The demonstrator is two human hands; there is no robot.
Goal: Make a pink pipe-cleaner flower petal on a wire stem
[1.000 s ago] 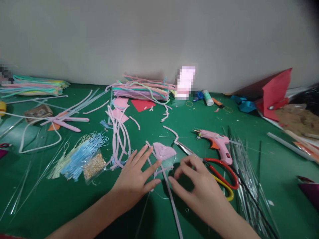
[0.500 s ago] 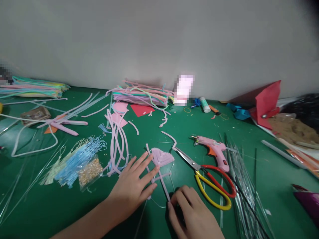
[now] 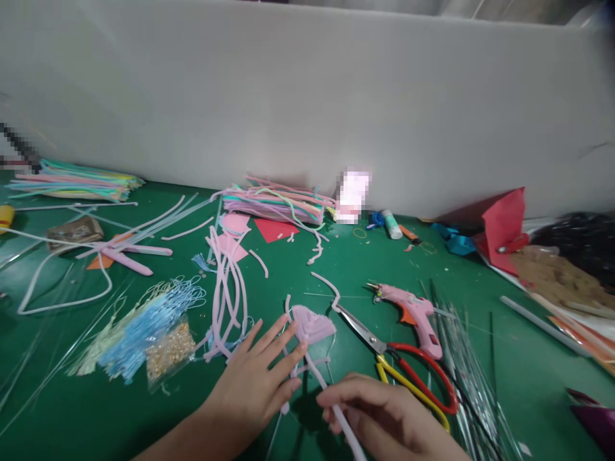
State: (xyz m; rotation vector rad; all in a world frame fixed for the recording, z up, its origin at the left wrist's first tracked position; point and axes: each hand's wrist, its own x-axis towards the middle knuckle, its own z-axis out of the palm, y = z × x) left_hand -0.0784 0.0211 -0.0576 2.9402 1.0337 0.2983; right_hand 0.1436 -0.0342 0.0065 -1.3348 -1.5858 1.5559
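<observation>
Spread flat on the table, my left hand [image 3: 262, 371] rests its fingertips at the left edge of a lilac fan-shaped piece [image 3: 314, 324] made of pipe cleaners. From the point of that fan a lilac pipe cleaner [image 3: 342, 419] runs toward me. My right hand [image 3: 379, 413] pinches this pipe cleaner between thumb and fingers, and its end passes below the hand. Short pipe cleaner pieces lie partly hidden under my left fingers. Right of the fan are scissors [image 3: 368, 333] with one red and one yellow handle loop, their tip touching a curled pipe cleaner piece [image 3: 327, 285].
A pink glue gun [image 3: 413, 310] lies right of the scissors, beside many thin wires [image 3: 464, 358]. At left are blue tassels [image 3: 148, 326], a bag of gold beads [image 3: 170, 352] and loose lilac pipe cleaners [image 3: 228, 288]. A pipe cleaner bundle [image 3: 278, 202] sits by the wall.
My right hand has lifted from the table and turned, raising the pipe cleaner's near end. My left hand stays spread by the fan. The view has tilted up slightly.
</observation>
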